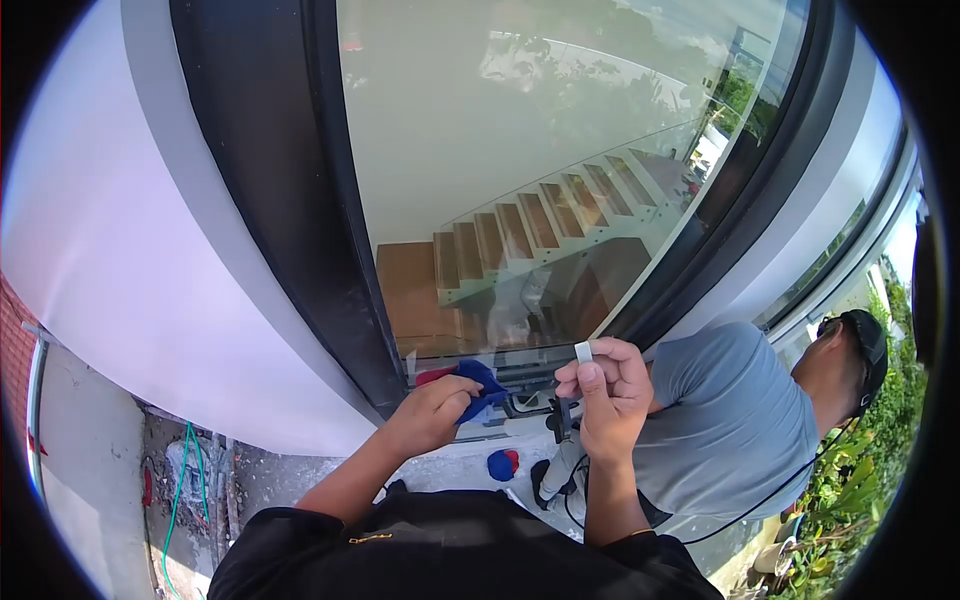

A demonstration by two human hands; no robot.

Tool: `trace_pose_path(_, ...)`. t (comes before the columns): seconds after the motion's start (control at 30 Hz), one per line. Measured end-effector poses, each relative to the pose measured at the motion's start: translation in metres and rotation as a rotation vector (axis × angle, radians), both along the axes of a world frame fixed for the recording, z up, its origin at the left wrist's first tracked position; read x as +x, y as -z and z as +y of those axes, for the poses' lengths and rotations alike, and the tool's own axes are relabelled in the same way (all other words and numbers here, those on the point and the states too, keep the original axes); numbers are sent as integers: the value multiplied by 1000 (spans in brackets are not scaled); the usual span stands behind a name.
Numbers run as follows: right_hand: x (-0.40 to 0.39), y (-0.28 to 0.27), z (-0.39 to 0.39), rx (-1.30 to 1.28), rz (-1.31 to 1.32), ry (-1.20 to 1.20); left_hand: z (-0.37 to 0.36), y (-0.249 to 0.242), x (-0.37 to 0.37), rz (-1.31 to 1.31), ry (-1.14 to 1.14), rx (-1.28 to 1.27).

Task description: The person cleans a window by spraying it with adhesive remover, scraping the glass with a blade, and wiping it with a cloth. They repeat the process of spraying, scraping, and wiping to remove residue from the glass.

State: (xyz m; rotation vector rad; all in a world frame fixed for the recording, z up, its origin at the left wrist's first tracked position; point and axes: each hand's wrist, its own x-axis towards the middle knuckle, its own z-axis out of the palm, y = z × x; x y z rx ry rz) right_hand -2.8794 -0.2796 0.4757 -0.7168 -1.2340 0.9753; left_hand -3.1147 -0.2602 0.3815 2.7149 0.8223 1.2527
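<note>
My left hand [432, 415] is closed on a blue cloth [480, 390], which spreads out to the right of my fingers, low before the window glass [540, 150]. Something red [433, 376] shows just behind that hand. My right hand [608, 395] is raised, palm toward me, with a small white piece [584, 352] pinched between thumb and fingers. A dark narrow object [562, 418] hangs just left of the right palm; whether that hand holds it I cannot tell.
A person in a grey shirt [740, 420] and dark cap bends close at my right. Dark window frames [290, 170] rise on both sides. A blue and red item [502, 464] lies below. A green hose [180, 490] runs at lower left; plants [850, 500] stand at right.
</note>
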Motion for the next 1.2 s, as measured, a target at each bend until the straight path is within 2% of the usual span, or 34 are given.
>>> trace_pose_path(0.07, -28, -34, 13, 49, 18, 12, -31, -25, -22, -177, 38, -110)
trace_pose_path(0.17, -61, -53, 37, 113, 55, -7, -51, -61, -44, -549, 42, 196)
trace_pose_path(0.23, -71, -51, 46, 119, 74, 30, -49, -59, -61, -763, -27, 374)
trace_pose_path(0.3, -75, -48, 50, 122, 68, 52, -46, -61, -75, -945, -35, 380)
trace_pose_path(0.37, -78, -49, 50, 109, 51, 99, -40, -52, -95, -855, -182, 404)
trace_pose_path(0.57, -88, -58, 53, 160, -42, 187, -25, -38, -104, -935, -2, 417)
trace_pose_path(0.6, -88, -53, 54, 158, -55, 193, -26, -32, -103, -945, -57, 439)
trace_pose_path(0.7, -91, -61, 55, 159, -95, 201, -25, -34, -102, -922, -30, 450)
trace_pose_path(0.73, -92, -66, 55, 161, -103, 200, -28, -28, -100, -970, -97, 427)
trace_pose_path(0.83, -84, -59, 53, 131, -129, 204, -25, -19, -106, -890, -23, 440)
trace_pose_path(0.93, -86, -69, 58, 140, -145, 220, -38, -31, -115, -770, -56, 265)
trace_pose_path(1.03, -83, -67, 53, 112, -161, 212, -38, -26, -112, -814, -93, 311)
trace_pose_path(1.13, -79, -58, 54, 100, -166, 201, -35, -27, -120, -827, 34, 237)
trace_pose_path(1.2, -86, -73, 58, 152, -175, 244, -32, -6, -129, -836, 39, 268)
